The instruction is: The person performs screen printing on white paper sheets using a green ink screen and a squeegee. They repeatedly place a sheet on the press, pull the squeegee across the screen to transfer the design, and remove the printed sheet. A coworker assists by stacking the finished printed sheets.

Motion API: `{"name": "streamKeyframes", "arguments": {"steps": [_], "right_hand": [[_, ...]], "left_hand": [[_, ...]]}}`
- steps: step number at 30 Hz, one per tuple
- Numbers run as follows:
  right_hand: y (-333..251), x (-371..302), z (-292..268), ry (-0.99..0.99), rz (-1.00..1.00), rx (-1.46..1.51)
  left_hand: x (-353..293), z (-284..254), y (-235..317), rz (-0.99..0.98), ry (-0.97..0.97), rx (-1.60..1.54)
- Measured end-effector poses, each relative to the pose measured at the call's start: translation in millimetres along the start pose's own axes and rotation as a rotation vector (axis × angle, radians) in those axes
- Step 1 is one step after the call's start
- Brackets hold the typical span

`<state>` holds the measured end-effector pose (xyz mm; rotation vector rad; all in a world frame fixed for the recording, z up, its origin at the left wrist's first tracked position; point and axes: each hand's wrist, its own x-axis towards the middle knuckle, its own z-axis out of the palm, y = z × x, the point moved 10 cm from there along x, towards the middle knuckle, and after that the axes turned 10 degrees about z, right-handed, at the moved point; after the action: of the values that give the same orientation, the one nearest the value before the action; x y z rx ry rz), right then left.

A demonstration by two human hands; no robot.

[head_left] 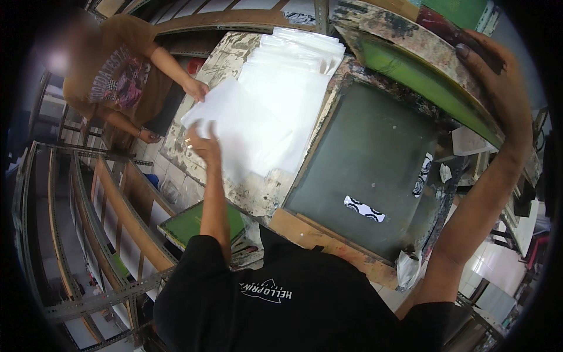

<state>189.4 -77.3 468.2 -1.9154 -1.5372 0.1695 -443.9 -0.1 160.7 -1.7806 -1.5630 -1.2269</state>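
Observation:
My left hand (pixel 204 144) pinches the near edge of a thin white sheet (pixel 231 114), slightly blurred by motion. Beneath it, a stack of white sheets (pixel 287 88) lies on a paint-stained table (pixel 176 141). Another person's hand (pixel 196 90) is at the sheet's far left corner. At the upper right, my right hand (pixel 498 76) grips the edge of a raised screen printing frame (pixel 410 70) with green mesh, its thumb on the rim. Under the tilted frame is a dark grey printing board (pixel 369 158), with two small black-and-white patterned pieces (pixel 365 209) on it.
A person in a brown shirt (pixel 126 70) stands across the table at the left. Drying racks (pixel 117 217) with wooden shelves fill the lower left. A green screen (pixel 196 223) leans by my left elbow. Crumpled white material (pixel 407 268) sits at the board's near right corner.

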Motion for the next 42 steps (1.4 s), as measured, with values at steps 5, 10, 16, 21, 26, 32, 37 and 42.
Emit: {"name": "streamKeyframes", "arguments": {"steps": [5, 10, 16, 21, 26, 32, 37, 42], "right_hand": [[15, 4, -1, 0.014, -0.003, 0.077], [3, 6, 5, -0.082, -0.011, 0.062], [3, 6, 4, -0.052, -0.024, 0.007], [-9, 6, 10, -0.100, -0.039, 0.058], [-7, 1, 0, -0.044, -0.058, -0.018], [-72, -31, 2, 0.100, -0.123, -0.168], [-75, -34, -9, 0.162, -0.165, -0.173], [-54, -8, -8, 0.017, -0.119, -0.112]], "left_hand": [[-102, 38, 177, 0.214, -0.664, -0.500], [-138, 48, 184, 0.020, -0.701, -0.507], [-147, 78, 143, -0.654, -0.783, -0.872], [-123, 75, 136, -0.531, -0.717, -0.876], [-62, 38, 226, -0.283, -0.847, -0.892], [-139, 49, 297, 0.403, -1.097, -0.473], [-190, 81, 373, 0.560, -1.124, -0.667], [-209, 93, 464, 0.763, -1.178, -0.833]]}}
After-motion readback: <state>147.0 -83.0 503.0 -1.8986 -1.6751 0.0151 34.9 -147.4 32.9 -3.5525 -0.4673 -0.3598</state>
